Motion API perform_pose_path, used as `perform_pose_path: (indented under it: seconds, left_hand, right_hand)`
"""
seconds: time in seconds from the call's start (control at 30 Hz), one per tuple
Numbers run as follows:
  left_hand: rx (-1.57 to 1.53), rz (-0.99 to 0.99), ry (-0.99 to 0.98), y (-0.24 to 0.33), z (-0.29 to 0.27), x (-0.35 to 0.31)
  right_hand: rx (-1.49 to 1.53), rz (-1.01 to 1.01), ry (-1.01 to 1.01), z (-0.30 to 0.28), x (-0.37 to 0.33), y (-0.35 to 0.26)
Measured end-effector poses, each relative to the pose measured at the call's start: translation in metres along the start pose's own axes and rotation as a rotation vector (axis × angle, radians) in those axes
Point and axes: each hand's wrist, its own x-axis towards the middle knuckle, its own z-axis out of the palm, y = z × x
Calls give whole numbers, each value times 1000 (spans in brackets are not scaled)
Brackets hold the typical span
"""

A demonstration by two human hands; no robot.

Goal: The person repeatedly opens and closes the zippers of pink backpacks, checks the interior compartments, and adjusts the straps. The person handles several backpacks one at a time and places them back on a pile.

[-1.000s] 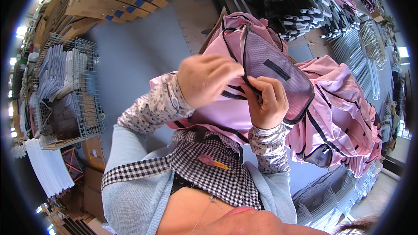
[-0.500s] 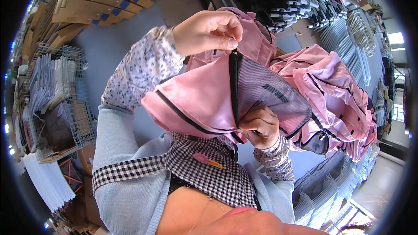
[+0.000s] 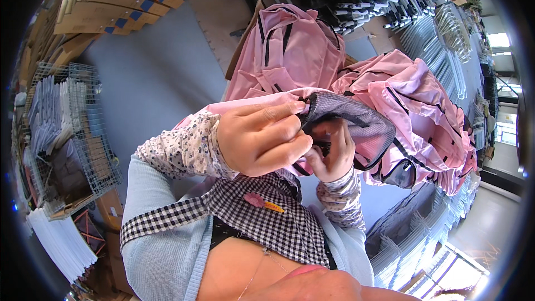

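Note:
A pink fabric bag piece (image 3: 245,99) with black trim is stretched in front of my chest. A dark mesh pocket (image 3: 370,125) edged in black lies at its right. My left hand (image 3: 264,136) is closed, thumb and fingertips pinching the pocket's black edge at its upper left corner. My right hand (image 3: 333,150) sits just right of it, fingers curled at the pocket's opening with the fingertips partly under the mesh. Its thumb lies near the black edge. Part of the bag is hidden behind my left hand.
Beyond my hands, a pink backpack (image 3: 295,44) stands by a cardboard box. More pink bags (image 3: 412,111) are heaped to the right. Black and white tubular frames (image 3: 356,5) are stacked at the far side. Flat cartons (image 3: 120,0) and a wire cage (image 3: 92,128) are on the left.
My left hand has come down from above the raised mesh edge to beside my right hand. The pocket has folded lower, and my right fingers have opened its mouth. The backpack behind is uncovered.

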Motion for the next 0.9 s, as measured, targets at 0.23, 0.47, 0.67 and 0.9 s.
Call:
perform_pose_path:
  seconds: [0.23, 0.47, 0.67, 0.9]
  left_hand:
    - [-114, -37, 23, 0, 1, 5]
    - [-421, -429, -26, -35, 1, 6]
    - [-358, -882, -132, -114, 29, -51]
    - [34, -1630, -53, -170, -7, -461]
  right_hand:
    - [-268, -80, 148, 12, 31, -28]
    - [-160, -202, -45, -5, 36, -15]
    - [-411, 1, 127, 32, 52, 110]
    - [-415, 308, 368, 37, -107, 184]
